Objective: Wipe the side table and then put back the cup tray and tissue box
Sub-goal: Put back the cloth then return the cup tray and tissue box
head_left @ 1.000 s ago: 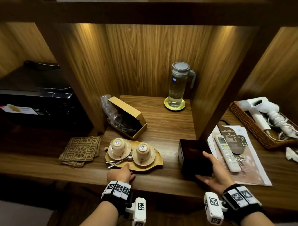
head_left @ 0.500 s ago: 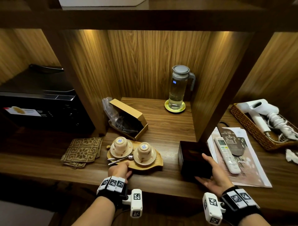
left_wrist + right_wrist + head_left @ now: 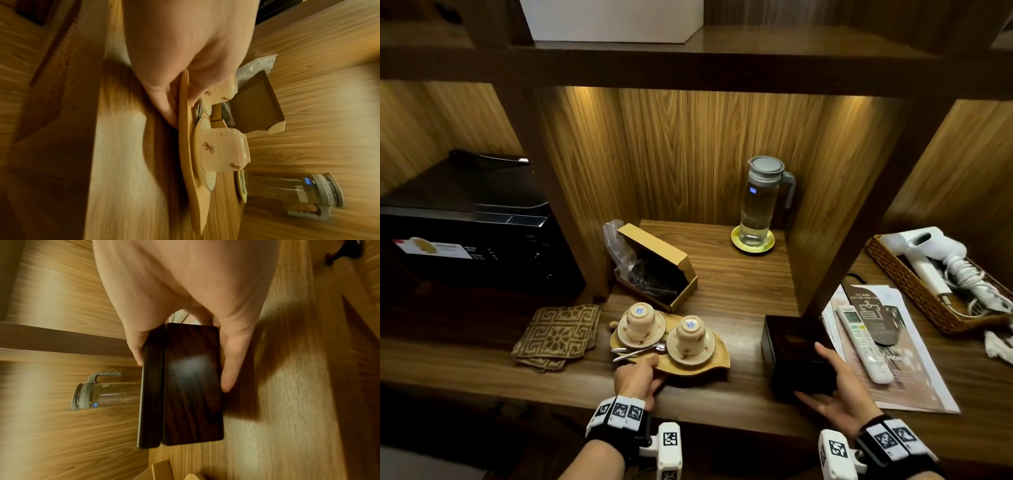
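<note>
The left hand (image 3: pixel 637 379) pinches the near rim of the wooden cup tray (image 3: pixel 717 359), thumb on top and fingers (image 3: pixel 164 104) beneath, at the front of the side table (image 3: pixel 736 281); the tray carries two upturned cups on saucers and two spoons. The right hand (image 3: pixel 840 394) grasps the near end of the dark wooden tissue box (image 3: pixel 796 353), thumb on its lid, fingers (image 3: pixel 232 363) along its underside. Beside the box lie a remote control (image 3: pixel 864 342) on a menu leaflet, and a folded patterned cloth (image 3: pixel 558 334) left of the tray.

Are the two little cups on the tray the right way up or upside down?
Upside down. Both cups show their flat bottoms with stickers facing up, rims resting on saucers on the tray.
</note>
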A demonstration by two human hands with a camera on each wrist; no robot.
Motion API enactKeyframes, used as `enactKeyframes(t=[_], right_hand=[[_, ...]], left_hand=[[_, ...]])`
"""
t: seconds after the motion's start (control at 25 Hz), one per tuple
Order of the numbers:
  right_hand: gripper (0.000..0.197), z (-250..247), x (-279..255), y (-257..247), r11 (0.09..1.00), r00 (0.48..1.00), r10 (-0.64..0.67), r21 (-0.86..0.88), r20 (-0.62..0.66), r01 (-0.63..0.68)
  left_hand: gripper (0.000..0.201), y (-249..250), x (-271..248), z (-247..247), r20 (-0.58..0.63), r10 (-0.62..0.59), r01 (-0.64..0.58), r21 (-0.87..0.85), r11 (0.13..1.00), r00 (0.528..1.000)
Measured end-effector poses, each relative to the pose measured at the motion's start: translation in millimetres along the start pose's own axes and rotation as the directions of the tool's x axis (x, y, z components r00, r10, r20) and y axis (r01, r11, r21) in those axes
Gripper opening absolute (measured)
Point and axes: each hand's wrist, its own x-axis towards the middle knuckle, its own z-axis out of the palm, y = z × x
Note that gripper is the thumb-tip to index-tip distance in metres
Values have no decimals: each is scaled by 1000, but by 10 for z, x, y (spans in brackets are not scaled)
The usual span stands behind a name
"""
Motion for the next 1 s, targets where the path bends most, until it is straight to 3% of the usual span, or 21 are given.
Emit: enactKeyframes(t=[0.28, 0.52, 0.6, 0.72, 0.88, 1.0], right_hand=[[40, 106, -39, 74, 995, 998, -53, -80, 41, 56], [33, 386, -28, -100, 982, 979, -75, -155, 191, 106], [35, 513, -64, -175, 973, 966, -80, -193, 247, 130], [65, 774, -125, -245, 951, 934, -65, -261, 352, 164], [34, 1342, -308, -109, 926, 843, 1, -318, 538, 202], [37, 1877, -559, 188, 906, 782, 69, -368, 619, 211]], left_hand=[[17, -25, -124, -158, 59, 35, -33, -48, 998, 998], [19, 47, -401, -444, -4, 83, -82, -216, 973, 997], [19, 124, -564, -572, -51, 128, -138, -281, 950, 990], [19, 276, -860, -835, -158, 218, -261, -355, 898, 963], [20, 372, -1266, -1490, -339, 278, -412, -435, 801, 899], [21, 313, -1575, -2155, -455, 301, -509, -452, 732, 838]])
